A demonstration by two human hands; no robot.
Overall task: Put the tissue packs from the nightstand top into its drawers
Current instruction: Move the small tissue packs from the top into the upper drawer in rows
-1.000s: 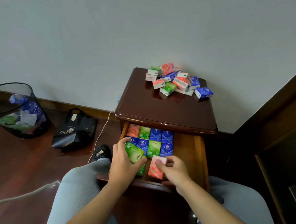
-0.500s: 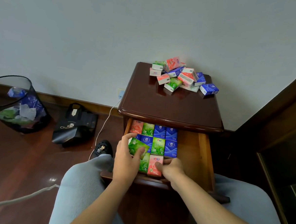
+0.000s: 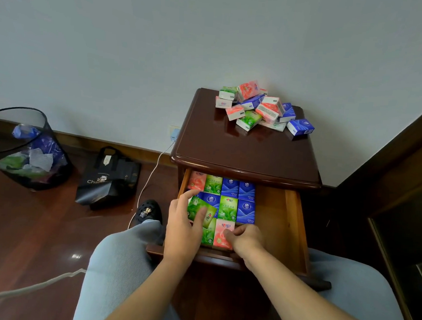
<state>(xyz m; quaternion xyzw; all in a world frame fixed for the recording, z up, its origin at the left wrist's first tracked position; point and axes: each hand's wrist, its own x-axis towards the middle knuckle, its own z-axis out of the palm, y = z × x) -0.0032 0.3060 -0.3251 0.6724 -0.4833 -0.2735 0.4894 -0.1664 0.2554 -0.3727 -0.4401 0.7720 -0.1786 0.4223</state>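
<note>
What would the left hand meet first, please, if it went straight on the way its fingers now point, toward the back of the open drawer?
Probably the blue pack in the middle row, just past the tilted green pack that the left hand holds; depth is unclear, so it might pass above that row.

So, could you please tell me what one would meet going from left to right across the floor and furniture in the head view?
Wire waste bin → black paper bag → black shoe → left hand → right hand → bare right part of the open drawer → dark wooden furniture at the right edge.
</note>
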